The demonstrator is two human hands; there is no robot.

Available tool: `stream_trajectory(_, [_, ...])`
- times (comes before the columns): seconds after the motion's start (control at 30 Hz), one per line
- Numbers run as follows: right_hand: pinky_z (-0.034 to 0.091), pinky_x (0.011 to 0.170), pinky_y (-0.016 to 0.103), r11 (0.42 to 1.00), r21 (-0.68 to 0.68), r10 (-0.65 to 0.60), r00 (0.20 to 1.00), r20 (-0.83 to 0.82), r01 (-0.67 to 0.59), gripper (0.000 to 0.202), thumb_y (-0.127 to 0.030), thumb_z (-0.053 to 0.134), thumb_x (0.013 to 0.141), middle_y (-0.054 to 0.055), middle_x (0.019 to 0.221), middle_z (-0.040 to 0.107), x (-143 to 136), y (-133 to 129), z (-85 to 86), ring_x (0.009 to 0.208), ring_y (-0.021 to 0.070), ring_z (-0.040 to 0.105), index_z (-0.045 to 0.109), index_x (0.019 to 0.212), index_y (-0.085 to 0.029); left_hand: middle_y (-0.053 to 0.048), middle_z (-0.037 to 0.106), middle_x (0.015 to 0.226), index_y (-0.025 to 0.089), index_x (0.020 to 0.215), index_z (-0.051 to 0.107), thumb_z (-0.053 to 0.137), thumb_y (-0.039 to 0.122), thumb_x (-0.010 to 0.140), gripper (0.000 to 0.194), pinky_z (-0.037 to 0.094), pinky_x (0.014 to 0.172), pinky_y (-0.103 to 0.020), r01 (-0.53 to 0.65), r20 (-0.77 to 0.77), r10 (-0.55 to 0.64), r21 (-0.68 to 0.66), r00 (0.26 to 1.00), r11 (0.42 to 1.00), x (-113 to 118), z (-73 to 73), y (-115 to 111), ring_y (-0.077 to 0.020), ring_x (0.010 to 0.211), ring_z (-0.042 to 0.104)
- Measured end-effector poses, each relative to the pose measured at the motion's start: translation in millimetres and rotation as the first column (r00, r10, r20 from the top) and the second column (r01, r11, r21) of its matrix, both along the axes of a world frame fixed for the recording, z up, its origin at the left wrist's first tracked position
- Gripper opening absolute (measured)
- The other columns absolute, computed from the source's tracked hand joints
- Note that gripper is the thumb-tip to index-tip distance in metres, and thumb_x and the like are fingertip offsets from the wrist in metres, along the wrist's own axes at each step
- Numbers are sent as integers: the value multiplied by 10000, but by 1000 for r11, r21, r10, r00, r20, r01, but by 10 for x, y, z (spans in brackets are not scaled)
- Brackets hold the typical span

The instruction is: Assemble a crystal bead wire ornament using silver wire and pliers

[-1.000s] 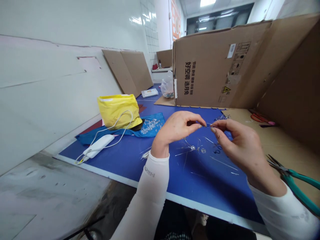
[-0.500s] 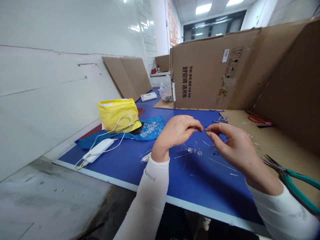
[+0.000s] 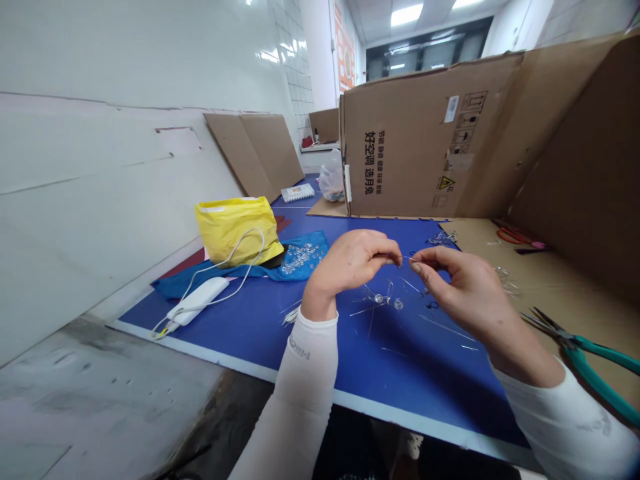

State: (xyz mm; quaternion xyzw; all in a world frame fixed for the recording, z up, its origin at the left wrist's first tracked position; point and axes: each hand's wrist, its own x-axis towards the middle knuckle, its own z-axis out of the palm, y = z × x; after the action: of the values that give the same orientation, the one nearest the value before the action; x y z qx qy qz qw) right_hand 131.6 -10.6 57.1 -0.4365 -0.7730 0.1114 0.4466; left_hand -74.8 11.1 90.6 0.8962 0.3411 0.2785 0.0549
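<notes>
A short stretch of thin wire (image 3: 406,257) shows between my two hands, above the blue tabletop. My right hand (image 3: 467,290) pinches it between thumb and forefinger. The closed fingers of my left hand (image 3: 350,263) are at its other end; their tips point away, so the grip is partly hidden. Below them lie clear glass beads (image 3: 398,304) with wires sticking out. Loose straight wires (image 3: 447,328) and a small dark ring (image 3: 432,305) are scattered by my right wrist.
Green-handled pliers (image 3: 575,343) lie on cardboard at right, with red-handled scissors (image 3: 515,235) farther back. Clear beads (image 3: 303,259) rest on blue cloth beside a yellow bag (image 3: 237,230). A white power strip (image 3: 200,300) and cable are at left. A large cardboard box (image 3: 415,147) stands behind.
My fingertips have moved slightly apart, the left ones going a little left, and more wire shows between them. The things on the table stay in place.
</notes>
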Motion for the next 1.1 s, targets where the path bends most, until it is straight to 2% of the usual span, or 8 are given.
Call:
stream_trajectory(0.13, [460, 575, 312, 999, -30, 11, 1000, 3, -11, 185, -327, 586, 870, 35, 711, 744, 3, 55, -19, 586, 180, 635, 725, 810, -220, -19, 748, 875, 202, 891, 762, 562, 82, 901, 234, 461, 762, -280, -27, -39, 27, 4, 999, 1000, 23, -13, 8, -156, 826, 660])
stream_trajectory(0.23, [446, 553, 311, 997, -74, 0, 1000, -5, 0, 188, -329, 591, 861, 28, 666, 725, 13, 77, -22, 546, 173, 613, 728, 803, -212, -12, 748, 877, 202, 882, 758, 562, 80, 907, 231, 461, 759, -271, 19, -37, -19, -8, 999, 1000, 8, -11, 21, -148, 827, 661])
stream_trajectory(0.37, [465, 596, 320, 999, -15, -34, 999, -4, 34, 179, -311, 586, 870, 37, 733, 751, 30, 40, -11, 606, 184, 651, 729, 838, -210, -7, 749, 875, 196, 882, 754, 598, 91, 913, 191, 475, 785, -260, 55, 16, -55, -5, 998, 998, -10, 4, 8, -140, 842, 671])
stream_trajectory(0.53, [496, 654, 331, 991, 101, -93, 996, -7, 94, 172, -309, 586, 900, 45, 791, 753, 47, -33, -13, 679, 196, 676, 721, 924, -205, -7, 769, 926, 202, 927, 754, 602, 88, 915, 190, 494, 819, -273, 14, 88, -14, 1, 996, 1000, 19, 36, -59, -143, 871, 683])
stream_trajectory(0.67, [509, 670, 337, 981, 144, -130, 991, -20, 131, 187, -319, 583, 919, 62, 844, 759, 47, -52, -31, 731, 209, 694, 709, 980, -195, -9, 753, 875, 190, 946, 761, 634, 97, 894, 165, 472, 736, -256, -51, 122, 47, 26, 991, 998, 40, 62, -99, -132, 789, 654])
stream_trajectory(0.73, [510, 672, 334, 981, 143, -128, 992, -23, 129, 190, -320, 583, 923, 61, 851, 758, 43, -53, -31, 735, 206, 696, 702, 1001, -194, -4, 740, 836, 190, 933, 765, 665, 122, 887, 130, 456, 700, -252, -86, 149, 81, 32, 986, 996, 51, 68, -103, -128, 751, 636])
stream_trajectory(0.9, [505, 663, 323, 988, 120, -98, 995, -33, 101, 181, -339, 582, 933, 53, 848, 757, 48, -36, -5, 719, 195, 693, 686, 986, -201, -14, 771, 876, 187, 869, 759, 667, 146, 911, 109, 475, 764, -270, -130, 232, 119, 36, 965, 991, 88, 52, -81, -142, 820, 677])
stream_trajectory(1.1, [502, 650, 313, 996, 79, -48, 999, -12, 49, 167, -349, 575, 935, 42, 831, 751, 80, -10, 22, 716, 190, 691, 669, 943, -212, -21, 778, 869, 186, 843, 750, 681, 152, 900, 96, 485, 765, -291, -199, 242, 189, 15, 952, 980, 130, 26, -76, -158, 821, 690])
